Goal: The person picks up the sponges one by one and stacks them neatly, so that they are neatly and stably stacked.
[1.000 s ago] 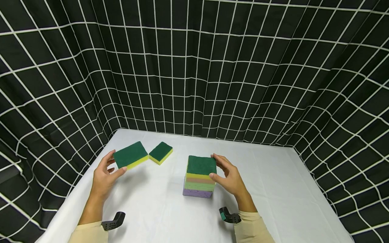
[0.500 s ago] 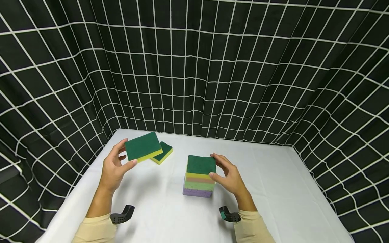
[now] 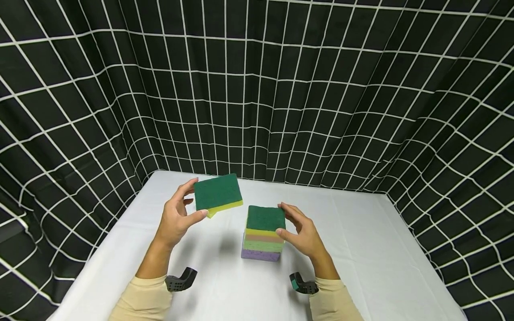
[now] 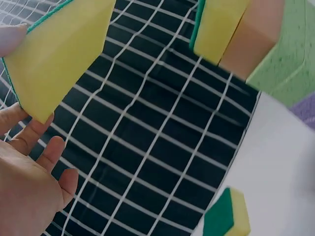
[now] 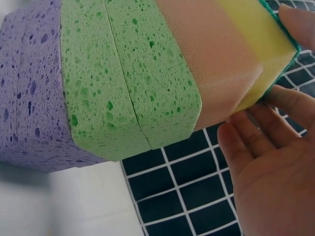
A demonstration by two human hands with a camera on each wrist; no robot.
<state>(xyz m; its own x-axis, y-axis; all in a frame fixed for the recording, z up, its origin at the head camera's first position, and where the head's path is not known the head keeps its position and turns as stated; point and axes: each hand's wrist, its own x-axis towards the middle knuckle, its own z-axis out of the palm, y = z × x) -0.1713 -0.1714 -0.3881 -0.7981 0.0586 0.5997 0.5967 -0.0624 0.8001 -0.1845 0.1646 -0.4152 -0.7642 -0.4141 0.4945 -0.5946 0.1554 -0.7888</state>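
Observation:
My left hand (image 3: 174, 220) pinches a yellow sponge with a green scouring side (image 3: 217, 191) between thumb and fingers, raised above the table, green side up. Just right of it stands an upright stack of sponges (image 3: 263, 245). From the bottom it runs purple, light green (image 5: 128, 73), peach (image 5: 211, 59), then a yellow scouring sponge (image 3: 266, 217) with its green side on top. My right hand (image 3: 301, 232) grips that top sponge from the right, thumb at the near side and fingers at the far side. The held sponge and the stack are apart.
Another green-and-yellow sponge (image 4: 226, 216) lies on the white table (image 3: 345, 245); in the head view the held sponge hides most of it. A black curtain with a white grid (image 3: 265, 89) hangs behind and along both sides.
My left hand has carried its sponge to the right and slightly up, past the one on the table and nearer the stack. The right hand and the stack have stayed put.

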